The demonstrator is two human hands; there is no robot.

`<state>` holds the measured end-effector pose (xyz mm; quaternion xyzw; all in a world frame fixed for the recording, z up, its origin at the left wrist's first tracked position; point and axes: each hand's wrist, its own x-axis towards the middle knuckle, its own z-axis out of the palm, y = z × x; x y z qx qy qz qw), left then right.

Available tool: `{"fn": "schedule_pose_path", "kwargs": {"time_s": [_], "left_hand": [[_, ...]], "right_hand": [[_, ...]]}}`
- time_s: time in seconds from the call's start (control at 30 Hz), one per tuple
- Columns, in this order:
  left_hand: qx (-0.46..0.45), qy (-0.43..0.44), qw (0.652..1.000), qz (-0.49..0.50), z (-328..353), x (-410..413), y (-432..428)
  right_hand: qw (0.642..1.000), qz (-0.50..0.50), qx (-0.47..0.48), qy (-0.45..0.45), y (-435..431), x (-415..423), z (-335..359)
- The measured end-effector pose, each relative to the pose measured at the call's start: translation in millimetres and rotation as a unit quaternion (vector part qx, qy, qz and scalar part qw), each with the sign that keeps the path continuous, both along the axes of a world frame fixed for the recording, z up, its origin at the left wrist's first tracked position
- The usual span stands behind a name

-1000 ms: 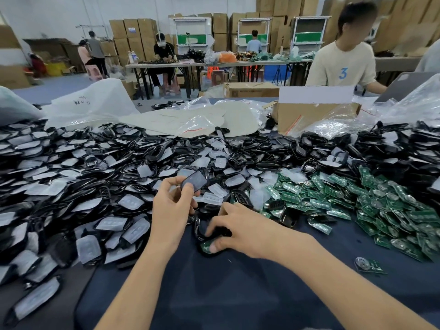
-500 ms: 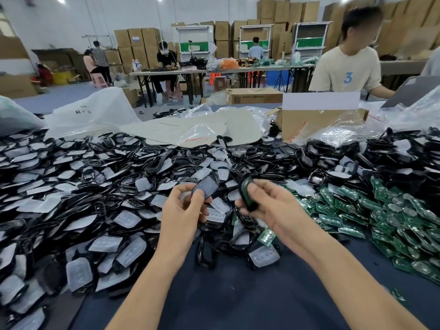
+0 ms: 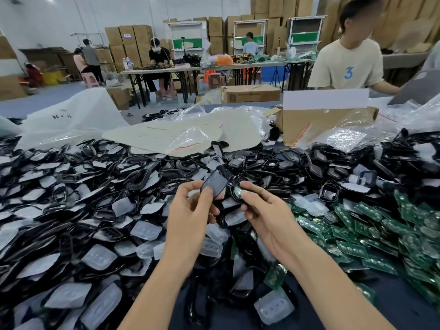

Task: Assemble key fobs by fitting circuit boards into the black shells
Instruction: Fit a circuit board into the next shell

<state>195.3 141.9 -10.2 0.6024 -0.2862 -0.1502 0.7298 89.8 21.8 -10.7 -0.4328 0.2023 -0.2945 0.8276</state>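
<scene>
Warehouse bench, buried in black shells on the left. Left grip pinching a grey-faced shell half over the pile, right grip curled round another shell just beside it. Green circuit boards heaped far right.

L hand pinches a black shell half, grey face toward cam, just beside the black shell gripped in R hand; smth pale glints inside that one, can't tell what. Both are held above a heap of black shells & clear pads on the dark blue table, w/ green circuit boards piled at right. Beyond: cardboard box & a person in a cream tee.
</scene>
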Motion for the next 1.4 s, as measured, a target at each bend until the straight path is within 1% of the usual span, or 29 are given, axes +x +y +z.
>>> {"fn": "schedule_pose_path", "kwargs": {"time_s": [0.13,0.33,0.4,0.53,0.63,0.8,1.0,1.13,1.4], "left_hand": [[0.016,-0.012,1.0,0.01,-1.0,-6.2,-0.5],[-0.023,-0.036,0.998,0.044,2.8,-10.6,0.4],[-0.021,-0.046,0.998,0.045,3.2,-12.4,0.9],[0.0,-0.067,0.997,0.026,1.6,-17.6,0.4],[-0.003,-0.061,0.998,0.019,2.0,-21.1,-1.0],[0.015,-0.07,0.997,0.04,2.7,-22.7,-0.2],[0.032,-0.133,0.989,0.06,0.9,-23.4,1.6],[0.044,-0.141,0.987,0.063,-0.5,-22.1,2.0],[0.048,-0.145,0.986,0.059,1.0,-20.4,4.1]], "right_hand": [[0.999,0.02,-0.032,-0.009,2.1,-1.3,-1.2],[0.994,0.005,-0.105,0.02,5.0,-0.3,0.7],[0.991,0.009,-0.126,0.032,6.4,-0.1,-0.4],[0.99,0.002,-0.132,0.047,7.0,0.1,-0.8],[0.989,-0.003,-0.142,0.049,6.0,-1.0,-1.9],[0.981,0.008,-0.184,0.064,8.0,-1.2,-4.1],[0.979,0.023,-0.192,0.068,9.0,-4.5,-0.6],[0.977,0.034,-0.2,0.072,10.5,-7.0,2.5],[0.988,0.069,-0.137,0.031,12.6,-10.4,7.7]]}}
